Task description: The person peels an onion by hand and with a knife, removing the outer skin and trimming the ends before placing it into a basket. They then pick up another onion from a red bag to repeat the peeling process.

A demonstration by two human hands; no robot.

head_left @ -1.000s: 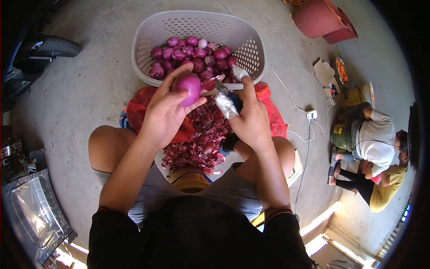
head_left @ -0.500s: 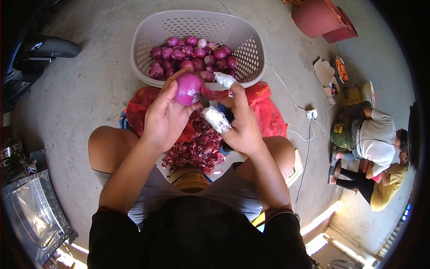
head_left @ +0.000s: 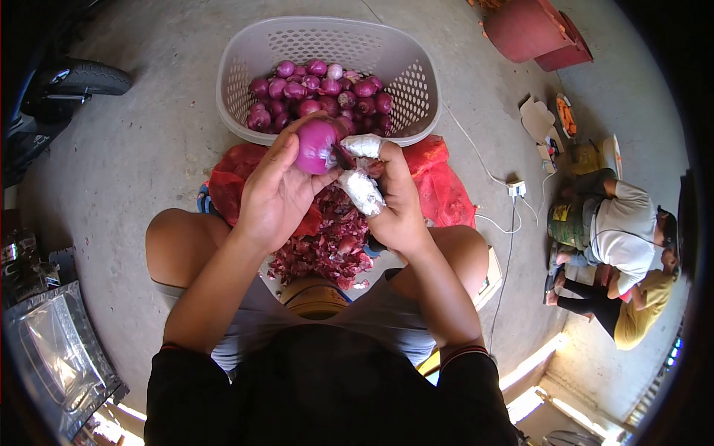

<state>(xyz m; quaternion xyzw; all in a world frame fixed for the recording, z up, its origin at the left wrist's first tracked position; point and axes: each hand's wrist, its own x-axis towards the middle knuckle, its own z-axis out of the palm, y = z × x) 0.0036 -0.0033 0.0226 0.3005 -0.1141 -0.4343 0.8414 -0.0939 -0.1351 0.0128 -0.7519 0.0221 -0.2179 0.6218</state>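
Observation:
My left hand (head_left: 271,189) is wrapped round a smooth purple onion (head_left: 317,147) at chest height, just in front of the basket. My right hand (head_left: 394,197) has its thumb and index finger covered in white wrapping (head_left: 362,192). Those two fingertips close in at the onion's right end, with dark red onion skin (head_left: 344,157) showing between them. Whether a small blade is also in that hand cannot be made out. Below both hands lies a heap of loose red onion skins (head_left: 320,256).
A grey perforated basket (head_left: 335,26) of purple onions stands ahead. Red mesh bags (head_left: 446,189) lie around the peel heap. Cables and a power strip (head_left: 516,188) are to the right. Two people (head_left: 625,245) sit far right. A motorbike wheel (head_left: 93,77) is at upper left.
My right hand's wrapped fingers have drawn together and moved in against the onion's end. The onion has turned and shifted slightly right; the stretched strip of skin no longer shows.

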